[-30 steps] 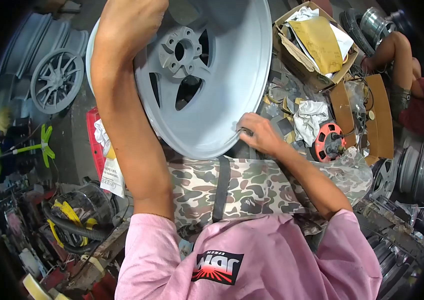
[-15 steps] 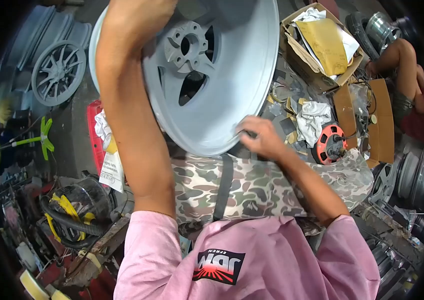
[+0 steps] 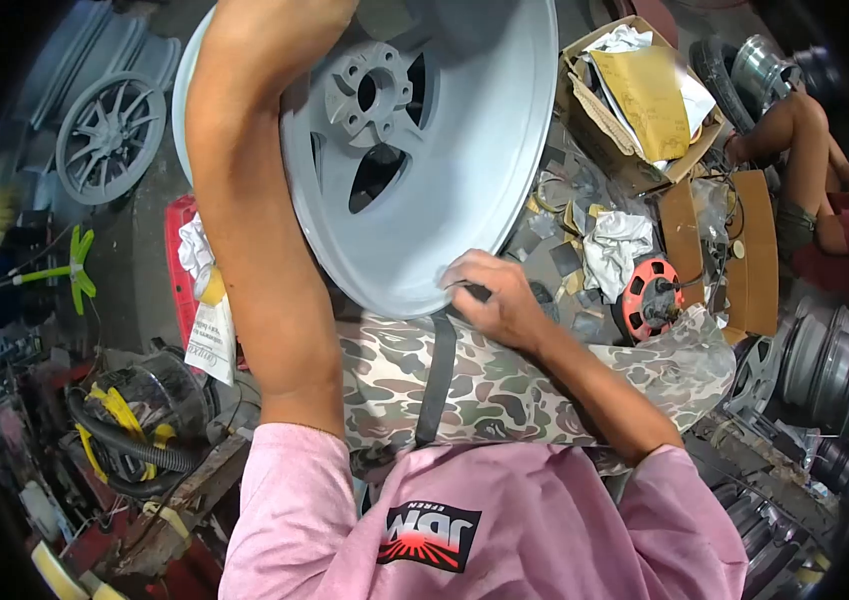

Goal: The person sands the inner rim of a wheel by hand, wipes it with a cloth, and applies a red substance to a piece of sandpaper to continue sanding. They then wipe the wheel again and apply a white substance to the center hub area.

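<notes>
A large grey wheel rim (image 3: 444,200) stands tilted in front of me, its hub with bolt holes facing up toward me. My right hand (image 3: 496,298) is at the lip of the rim on the near side. Its fingers are bent and closed around a small dark grey piece that looks like sandpaper (image 3: 481,292), mostly hidden by the fingers. My left arm reaches up across the left part of the rim, and the hand itself lies beyond the top edge of the view.
Camouflage cloth (image 3: 514,385) covers my lap. To the right are a cardboard box (image 3: 584,140) with papers, a white rag (image 3: 616,250), scattered sanding scraps and an orange cable reel (image 3: 651,300). Another person's leg (image 3: 794,150) shows at far right. A spoked wheel (image 3: 109,140) leans at left.
My right hand has slid left along the near lip of the rim, with the grey piece still in its fingers. The left arm stays across the rim; the whole view has shifted slightly.
</notes>
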Available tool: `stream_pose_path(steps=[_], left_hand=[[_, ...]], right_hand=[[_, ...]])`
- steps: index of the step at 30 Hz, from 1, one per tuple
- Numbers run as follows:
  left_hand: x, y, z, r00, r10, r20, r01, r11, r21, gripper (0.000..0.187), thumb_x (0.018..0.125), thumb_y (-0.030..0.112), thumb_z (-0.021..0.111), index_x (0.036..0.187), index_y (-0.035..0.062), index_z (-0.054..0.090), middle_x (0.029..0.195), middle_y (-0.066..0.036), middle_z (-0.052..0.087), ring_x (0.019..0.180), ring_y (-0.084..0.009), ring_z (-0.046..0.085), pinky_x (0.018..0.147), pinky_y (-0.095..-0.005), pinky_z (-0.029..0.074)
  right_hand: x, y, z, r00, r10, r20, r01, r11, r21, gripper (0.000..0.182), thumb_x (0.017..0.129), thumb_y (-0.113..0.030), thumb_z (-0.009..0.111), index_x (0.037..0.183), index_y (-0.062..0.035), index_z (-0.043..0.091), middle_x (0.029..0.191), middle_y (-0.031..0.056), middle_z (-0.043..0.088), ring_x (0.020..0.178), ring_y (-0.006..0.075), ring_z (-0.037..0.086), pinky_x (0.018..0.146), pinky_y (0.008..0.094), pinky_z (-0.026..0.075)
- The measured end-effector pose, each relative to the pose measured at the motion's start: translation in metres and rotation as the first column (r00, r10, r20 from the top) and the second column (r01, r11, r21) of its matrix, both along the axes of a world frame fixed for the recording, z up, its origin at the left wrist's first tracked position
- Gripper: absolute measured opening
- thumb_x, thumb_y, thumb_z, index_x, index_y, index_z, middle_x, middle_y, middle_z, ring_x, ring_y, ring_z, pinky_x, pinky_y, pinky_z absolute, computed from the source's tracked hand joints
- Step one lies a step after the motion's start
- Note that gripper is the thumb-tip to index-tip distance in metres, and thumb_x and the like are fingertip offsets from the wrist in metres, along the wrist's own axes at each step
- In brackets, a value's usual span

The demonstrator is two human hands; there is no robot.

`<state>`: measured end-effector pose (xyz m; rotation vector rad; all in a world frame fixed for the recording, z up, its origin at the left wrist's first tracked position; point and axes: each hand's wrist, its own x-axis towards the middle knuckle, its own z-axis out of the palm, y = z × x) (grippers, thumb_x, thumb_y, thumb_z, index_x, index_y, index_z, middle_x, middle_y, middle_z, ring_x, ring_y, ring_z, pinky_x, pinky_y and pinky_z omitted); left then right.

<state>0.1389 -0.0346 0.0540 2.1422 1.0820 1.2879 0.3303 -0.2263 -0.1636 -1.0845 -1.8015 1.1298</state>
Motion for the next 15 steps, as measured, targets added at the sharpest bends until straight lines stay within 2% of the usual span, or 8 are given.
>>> stream_pose_path(steps=[1, 3, 5, 7, 10, 12, 13, 15], left_hand=[[0.001, 0.002, 0.001, 1.000, 0.005, -0.006, -0.005, 1.000, -0.013, 0.031, 0.099, 0.012, 0.056, 0.124, -0.0050, 0.065, 0.094, -0.006, 0.070, 0.085, -0.0117, 0.056, 0.079, -0.0277, 0.047], [0.004, 0.006, 0.009, 0.975, 0.116, 0.189, -0.051, 0.947, -0.317, 0.030, 0.099, 0.012, 0.056, 0.122, -0.0054, 0.066, 0.095, -0.006, 0.070, 0.085, -0.0113, 0.055, 0.079, -0.0279, 0.047], [-0.001, -0.002, 0.009, 0.995, 0.066, 0.075, -0.046, 0.970, -0.240, 0.031, 0.099, 0.012, 0.056, 0.122, -0.0058, 0.066, 0.096, -0.006, 0.071, 0.086, -0.0114, 0.056, 0.080, -0.0280, 0.048], [-0.002, -0.003, 0.011, 0.999, 0.029, -0.041, -0.036, 0.986, -0.161, 0.031, 0.099, 0.012, 0.056, 0.122, -0.0061, 0.066, 0.097, -0.007, 0.071, 0.087, -0.0115, 0.056, 0.081, -0.0281, 0.048], [0.001, 0.000, 0.007, 0.988, 0.049, 0.145, 0.000, 0.947, -0.321, 0.031, 0.099, 0.011, 0.056, 0.122, -0.0055, 0.066, 0.094, -0.006, 0.069, 0.085, -0.0110, 0.055, 0.079, -0.0278, 0.047], [0.003, -0.009, 0.003, 0.999, -0.028, 0.036, 0.029, 0.999, -0.034, 0.031, 0.099, 0.011, 0.056, 0.123, -0.0057, 0.066, 0.093, -0.004, 0.069, 0.084, -0.0107, 0.054, 0.078, -0.0276, 0.047], [0.003, -0.013, 0.009, 0.999, -0.032, 0.034, 0.033, 0.999, -0.029, 0.031, 0.099, 0.011, 0.056, 0.123, -0.0057, 0.066, 0.093, -0.004, 0.069, 0.084, -0.0107, 0.054, 0.078, -0.0276, 0.047], [0.003, -0.024, 0.023, 0.996, 0.015, -0.090, -0.026, 0.992, -0.125, 0.032, 0.099, 0.011, 0.055, 0.123, -0.0069, 0.065, 0.096, -0.003, 0.068, 0.086, -0.0106, 0.055, 0.080, -0.0270, 0.047]], right_hand=[[0.001, 0.000, 0.004, 0.999, 0.020, -0.028, -0.021, 0.999, -0.046, 0.016, 0.082, -0.003, 0.067, 0.098, -0.0002, 0.072, 0.099, 0.0151, 0.071, 0.095, 0.0327, 0.069, 0.089, 0.0388, 0.055], [0.014, 0.004, -0.011, 0.997, 0.045, -0.067, -0.051, 0.994, -0.093, 0.017, 0.083, -0.002, 0.067, 0.098, -0.0006, 0.072, 0.099, 0.0146, 0.071, 0.096, 0.0320, 0.069, 0.089, 0.0379, 0.055], [0.035, 0.016, -0.046, 0.991, -0.019, 0.136, 0.007, 0.996, 0.090, 0.017, 0.085, 0.000, 0.066, 0.100, -0.0014, 0.072, 0.100, 0.0145, 0.071, 0.097, 0.0303, 0.069, 0.090, 0.0368, 0.054], [0.022, 0.003, -0.026, 0.997, -0.006, 0.081, 0.001, 0.999, 0.053, 0.018, 0.085, 0.000, 0.066, 0.102, -0.0017, 0.073, 0.101, 0.0144, 0.072, 0.097, 0.0298, 0.069, 0.090, 0.0373, 0.054], [0.003, -0.016, 0.011, 0.998, -0.012, -0.062, 0.005, 0.995, -0.104, 0.017, 0.086, 0.000, 0.065, 0.101, -0.0023, 0.072, 0.101, 0.0147, 0.072, 0.099, 0.0299, 0.069, 0.090, 0.0384, 0.054], [0.016, -0.009, -0.015, 0.999, -0.032, 0.018, 0.032, 0.999, 0.008, 0.016, 0.086, -0.001, 0.066, 0.100, -0.0024, 0.072, 0.101, 0.0148, 0.071, 0.100, 0.0301, 0.068, 0.091, 0.0388, 0.053], [0.029, -0.001, -0.038, 0.989, -0.047, 0.143, 0.031, 0.993, 0.110, 0.016, 0.086, -0.001, 0.067, 0.101, -0.0026, 0.072, 0.101, 0.0146, 0.071, 0.099, 0.0300, 0.068, 0.091, 0.0387, 0.053], [0.024, -0.003, -0.029, 0.995, -0.031, 0.098, 0.023, 0.996, 0.081, 0.016, 0.087, -0.002, 0.067, 0.101, -0.0025, 0.073, 0.102, 0.0144, 0.072, 0.100, 0.0288, 0.069, 0.091, 0.0376, 0.053]])
